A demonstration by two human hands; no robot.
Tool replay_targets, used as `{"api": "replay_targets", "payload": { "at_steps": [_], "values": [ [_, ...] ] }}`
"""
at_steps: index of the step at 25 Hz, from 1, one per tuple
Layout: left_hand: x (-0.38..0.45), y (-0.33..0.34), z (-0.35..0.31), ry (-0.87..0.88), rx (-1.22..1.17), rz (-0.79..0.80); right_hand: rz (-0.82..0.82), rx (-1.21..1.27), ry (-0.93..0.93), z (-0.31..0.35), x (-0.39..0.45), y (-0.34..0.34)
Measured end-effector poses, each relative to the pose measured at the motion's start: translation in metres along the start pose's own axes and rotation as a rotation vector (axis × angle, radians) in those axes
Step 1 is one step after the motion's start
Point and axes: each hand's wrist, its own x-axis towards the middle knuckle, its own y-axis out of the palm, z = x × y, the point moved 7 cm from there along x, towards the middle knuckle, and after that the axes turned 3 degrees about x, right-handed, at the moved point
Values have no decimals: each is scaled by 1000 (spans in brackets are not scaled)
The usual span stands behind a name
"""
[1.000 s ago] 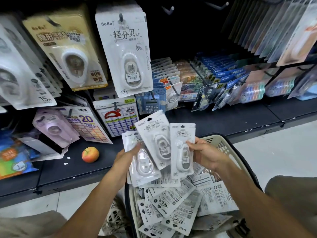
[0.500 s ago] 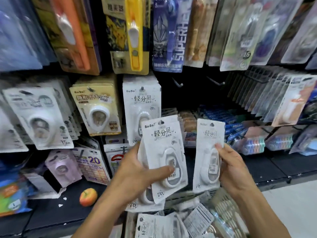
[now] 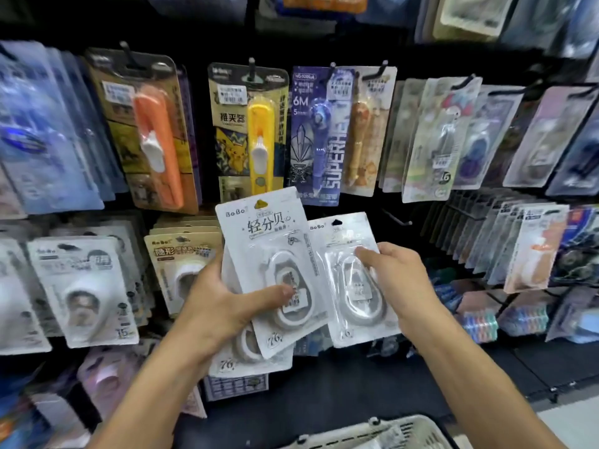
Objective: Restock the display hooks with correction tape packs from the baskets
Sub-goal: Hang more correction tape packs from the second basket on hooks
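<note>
Head view, nearest first: a pale basket shows its rim at the bottom edge, just below the two forearms. Above it the left hand grips a small stack of white correction tape packs, thumb pressed flat across the front pack's blister and the other fingers curled behind; at least one more pack peeks out under the front one, tilted slightly. Just beside it, the right hand pinches a single pack along its right side, thumb on the clear blister front and fingers wrapped behind. The single pack's left edge overlaps or touches the stack; I cannot tell which. Both are held upright before the display, off any hook. Behind the hands, a bare hook juts from the dark panel, just right of the single pack's top. Left of the hands hang beige packs and white packs. Farther up, a row holds an orange tool, a yellow tool and a blue pen pack.
</note>
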Motion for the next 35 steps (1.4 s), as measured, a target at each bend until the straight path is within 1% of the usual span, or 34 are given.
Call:
{"api": "replay_targets", "payload": {
  "at_steps": [5, 6, 7, 8, 9, 10, 11, 12, 13, 14, 15, 17, 19, 21, 24, 27, 28, 30, 31, 32, 33, 34, 35],
  "values": [
    [4, 8, 4, -18, -71, 40, -46, -355, -47, 3, -5, 0],
    [5, 10, 5, -16, -79, 45, -105, -451, -94, 8, -9, 2],
    [5, 12, 6, -20, -73, 47, -188, -520, -197, 18, -15, 2],
    [4, 14, 9, -27, -54, 49, -216, -504, -329, 29, -24, 5],
    [3, 16, 11, -38, -20, 49, -149, -369, -424, 35, -33, 10],
    [2, 17, 13, -45, 14, 55, 10, -158, -419, 35, -40, 20],
    [1, 19, 15, -55, 28, 75, 195, 13, -351, 29, -48, 33],
    [-1, 23, 18, -71, 6, 122, 341, 107, -292, 24, -55, 44],
    [-3, 28, 20, -92, -38, 184, 397, 147, -270, 19, -59, 48],
    [-6, 32, 21, -117, -83, 231, 376, 201, -259, 17, -60, 46],
    [-7, 32, 23, -141, -113, 242, 300, 270, -237, 14, -56, 39],
    [-8, 23, 25, -161, -140, 194, 140, 369, -161, 8, -48, 21],
    [-7, 12, 22, -150, -160, 124, 59, 273, -136, 4, -43, 3],
    [-6, 0, 19, -115, -189, 42, 32, 147, -140, -2, -42, -9],
    [-6, -8, 16, -73, -241, -39, 44, 47, -169, -2, -42, -9],
    [-7, -5, 14, -42, -247, -61, 65, -56, -157, 3, -36, 4],
    [-7, -4, 15, -32, -254, -70, 37, -160, -163, 5, -34, 7],
    [-7, -2, 17, -20, -270, -96, -19, -443, -301, 16, -41, 16],
    [-7, -1, 19, -20, -272, -110, 18, -460, -389, 20, -48, 24],
    [-7, 1, 21, -22, -270, -121, 126, -347, -418, 18, -58, 35],
    [-7, 3, 23, -26, -263, -124, 273, -183, -369, 12, -70, 50],
    [-7, 6, 25, -32, -249, -115, 386, -73, -311, 5, -79, 62],
    [-7, 8, 26, -39, -235, -97, 423, 10, -273, -1, -81, 66]
  ]
}}
